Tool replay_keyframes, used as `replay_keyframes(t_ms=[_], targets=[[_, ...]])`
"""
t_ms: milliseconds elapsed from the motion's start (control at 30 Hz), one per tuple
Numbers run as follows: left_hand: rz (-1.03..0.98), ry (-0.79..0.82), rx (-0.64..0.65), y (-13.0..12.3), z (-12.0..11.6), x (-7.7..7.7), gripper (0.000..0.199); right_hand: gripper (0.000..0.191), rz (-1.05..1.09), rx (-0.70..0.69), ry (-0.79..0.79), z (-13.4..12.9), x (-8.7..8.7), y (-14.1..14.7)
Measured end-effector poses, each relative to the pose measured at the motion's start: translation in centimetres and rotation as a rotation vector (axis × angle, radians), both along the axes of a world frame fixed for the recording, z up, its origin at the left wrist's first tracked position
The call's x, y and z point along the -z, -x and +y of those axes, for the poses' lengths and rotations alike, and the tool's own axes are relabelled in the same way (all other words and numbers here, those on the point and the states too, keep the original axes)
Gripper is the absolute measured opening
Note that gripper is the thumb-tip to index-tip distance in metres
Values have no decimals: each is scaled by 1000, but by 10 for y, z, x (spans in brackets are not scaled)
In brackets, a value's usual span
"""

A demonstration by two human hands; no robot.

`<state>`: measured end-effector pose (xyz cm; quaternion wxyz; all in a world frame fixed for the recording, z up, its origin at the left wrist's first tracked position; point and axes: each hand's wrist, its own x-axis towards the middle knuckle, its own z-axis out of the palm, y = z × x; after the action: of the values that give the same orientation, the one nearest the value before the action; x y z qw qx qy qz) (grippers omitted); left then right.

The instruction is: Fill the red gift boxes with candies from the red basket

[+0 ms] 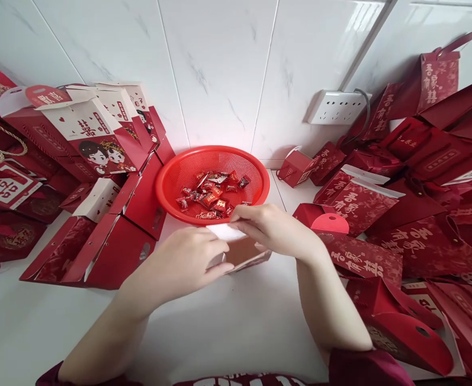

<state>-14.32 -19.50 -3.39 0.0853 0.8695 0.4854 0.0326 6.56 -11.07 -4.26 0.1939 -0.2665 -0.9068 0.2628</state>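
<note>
Between my two hands stands a small cardboard box (244, 253), its top open and its brown inside showing. My left hand (190, 257) is closed on the box's left side, thumb along the near edge. With fingers pinched, my right hand (266, 228) grips the white flap (225, 231) at the box's far edge. Its wrist hides part of the box's right side. Just beyond both hands sits a red plastic basket (167, 179) with perforated walls. Several red-wrapped candies (212, 197) lie in its bottom.
Red and white gift boxes (89, 128) stand stacked on the left, beside folded red cartons (119, 241). Many red gift boxes (364, 257) crowd the right side. A white power strip (336, 107) is on the tiled wall (220, 69) behind the white table (220, 332).
</note>
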Motion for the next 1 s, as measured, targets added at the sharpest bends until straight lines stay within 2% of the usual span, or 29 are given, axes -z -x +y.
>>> replay_keyframes(t_ms=[67, 133, 267, 300, 400, 500, 667, 800, 900, 1000], targets=[[17, 78, -106, 3, 2, -3, 32, 18, -54, 75, 14, 1, 2, 2], [-13, 125, -162, 4, 3, -6, 29, 16, -103, 89, 50, 2, 4, 0], [-51, 216, -229, 5, -1, -13, 34, 11, -181, -12, 247, 5, 6, -7], [-53, 232, -246, 6, -3, -14, 34, 15, -202, -46, 289, 6, 5, -8], [-59, 253, -271, 7, -5, -17, 35, 40, -236, -136, 355, 8, 3, -10], [-42, 253, -255, 9, -5, -18, 41, 50, -230, -166, 366, 11, -1, -18], [-66, 252, -183, 14, -4, -18, 55, 46, -280, 5, 323, 18, 5, -33], [-110, 272, -166, 23, -5, -18, 61, 38, -235, -12, 276, 17, 10, -23], [-147, 291, -125, 27, -3, -20, 63, 30, -224, -80, 290, 19, 2, -12], [-198, 318, -76, 27, 1, -25, 70, 29, -242, 53, 174, 41, -17, -2]])
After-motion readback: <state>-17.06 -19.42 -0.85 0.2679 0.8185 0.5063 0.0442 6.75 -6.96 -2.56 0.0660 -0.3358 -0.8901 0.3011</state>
